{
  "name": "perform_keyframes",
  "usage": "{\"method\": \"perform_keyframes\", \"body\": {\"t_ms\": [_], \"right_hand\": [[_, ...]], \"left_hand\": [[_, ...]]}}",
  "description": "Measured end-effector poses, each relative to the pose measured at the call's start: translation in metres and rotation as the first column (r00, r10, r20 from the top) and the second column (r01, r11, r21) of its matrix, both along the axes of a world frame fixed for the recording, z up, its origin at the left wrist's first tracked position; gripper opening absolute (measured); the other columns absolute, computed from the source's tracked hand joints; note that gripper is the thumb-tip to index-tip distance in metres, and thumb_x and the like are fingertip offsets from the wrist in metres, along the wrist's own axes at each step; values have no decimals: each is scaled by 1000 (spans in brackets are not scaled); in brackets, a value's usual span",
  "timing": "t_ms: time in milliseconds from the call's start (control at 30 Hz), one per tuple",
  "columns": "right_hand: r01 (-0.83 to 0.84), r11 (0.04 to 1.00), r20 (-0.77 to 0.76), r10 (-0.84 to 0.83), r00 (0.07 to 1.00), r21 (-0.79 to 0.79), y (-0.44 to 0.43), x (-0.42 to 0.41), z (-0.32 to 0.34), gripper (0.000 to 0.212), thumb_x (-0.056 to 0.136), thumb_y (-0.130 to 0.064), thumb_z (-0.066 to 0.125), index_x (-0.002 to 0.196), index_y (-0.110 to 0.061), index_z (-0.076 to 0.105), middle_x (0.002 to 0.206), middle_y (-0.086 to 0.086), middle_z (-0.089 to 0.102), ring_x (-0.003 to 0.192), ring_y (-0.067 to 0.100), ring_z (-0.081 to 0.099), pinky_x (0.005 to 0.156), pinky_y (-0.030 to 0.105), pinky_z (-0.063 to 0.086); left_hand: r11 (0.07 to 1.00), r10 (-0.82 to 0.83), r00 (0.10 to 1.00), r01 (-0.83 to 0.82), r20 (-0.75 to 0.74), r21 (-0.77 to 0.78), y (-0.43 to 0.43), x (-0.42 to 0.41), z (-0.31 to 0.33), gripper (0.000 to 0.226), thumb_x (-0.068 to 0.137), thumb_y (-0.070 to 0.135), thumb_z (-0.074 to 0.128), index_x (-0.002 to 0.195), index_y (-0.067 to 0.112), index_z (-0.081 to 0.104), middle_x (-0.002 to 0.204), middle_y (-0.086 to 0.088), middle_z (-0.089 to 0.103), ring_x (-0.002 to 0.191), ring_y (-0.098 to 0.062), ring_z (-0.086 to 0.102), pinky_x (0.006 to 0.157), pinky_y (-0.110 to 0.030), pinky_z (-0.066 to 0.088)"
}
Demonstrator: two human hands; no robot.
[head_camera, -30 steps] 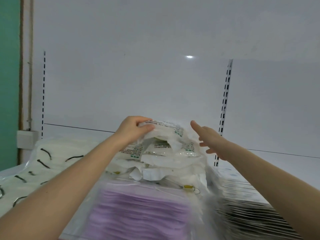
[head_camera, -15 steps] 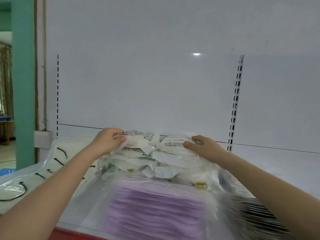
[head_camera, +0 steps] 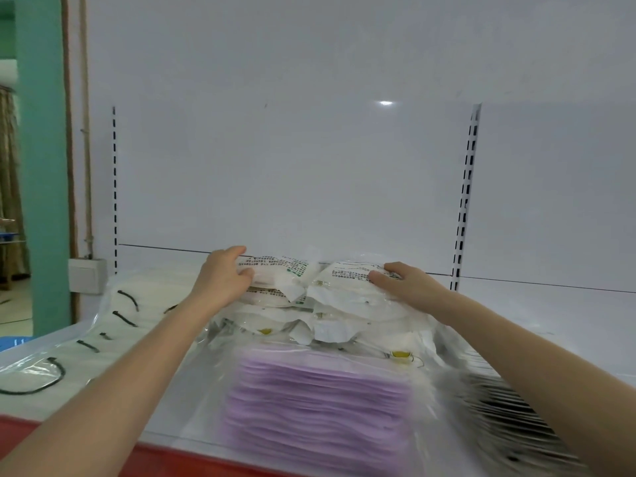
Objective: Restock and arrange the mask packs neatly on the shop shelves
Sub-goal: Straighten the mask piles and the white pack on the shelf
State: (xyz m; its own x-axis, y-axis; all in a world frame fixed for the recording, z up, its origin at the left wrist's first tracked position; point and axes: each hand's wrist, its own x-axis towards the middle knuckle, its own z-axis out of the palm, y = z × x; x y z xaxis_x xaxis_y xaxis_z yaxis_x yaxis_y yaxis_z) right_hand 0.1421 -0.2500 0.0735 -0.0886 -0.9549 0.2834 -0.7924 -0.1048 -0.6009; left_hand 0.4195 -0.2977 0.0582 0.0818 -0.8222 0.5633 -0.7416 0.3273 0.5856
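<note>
Glossy white shelf (head_camera: 550,315), left hand (head_camera: 223,280) gripping, right hand (head_camera: 411,289) pressing crinkly mask packs (head_camera: 323,297)

Green pillar (head_camera: 48,166) — wht box (head_camera: 86,275) (wall-mounted) just beside.

The pile of mask packs (head_camera: 339,299) lies on the shelf (head_camera: 550,315), with the back panel (head_camera: 292,184) behind it. My left hand (head_camera: 223,278) grips its top left edge and my right hand (head_camera: 411,287) rests on its top right. Before the pile lies a flat mask stack (head_camera: 316,404), left of it a bag of masks (head_camera: 137,297), right of it a row of packs (head_camera: 499,404).
</note>
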Motion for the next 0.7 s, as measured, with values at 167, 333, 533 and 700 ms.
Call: {"method": "perform_keyframes", "body": {"t_ms": [167, 333, 533, 700], "right_hand": [[3, 998, 27, -1, 1000, -60, 1, -2, 2, 65, 91, -55, 44, 144, -19, 32, 148, 5, 36, 134, 24, 36, 107, 35, 29], [96, 959, 81, -77, 994, -265, 13, -9, 11, 54, 94, -46, 45, 137, -13, 44, 142, 4, 45, 130, 23, 42, 104, 34, 32], [161, 911, 57, -151, 987, -379, 47, -36, 15, 28, 92, -25, 54, 113, -9, 63, 122, 3, 62, 118, 18, 53, 98, 28, 37], [199, 905, -17, -222, 975, -375, 93, -80, 10, 22, 91, -23, 55, 106, -12, 66, 115, -2, 65, 112, 14, 54, 86, 19, 35]], "left_hand": [[986, 22, 999, -17, 30, -166, 16, -8, 3, 42, 93, 17, 50, 133, 5, 48, 143, -12, 43, 135, -22, 34, 108, -30, 25], [945, -140, 989, 148, 49, -290, 50, -41, 11, 33, 93, 21, 52, 124, 8, 58, 139, -6, 48, 132, -15, 39, 102, -18, 25], [845, -432, 890, 456, 145, -280, 107, -106, 10, 21, 90, 23, 57, 103, 12, 71, 108, 2, 69, 104, -8, 58, 81, -8, 33], [765, -585, 792, 611, 176, -203, 144, -162, 1, 19, 89, 27, 57, 94, 17, 72, 97, 10, 71, 96, -5, 60, 87, -20, 43]]}}
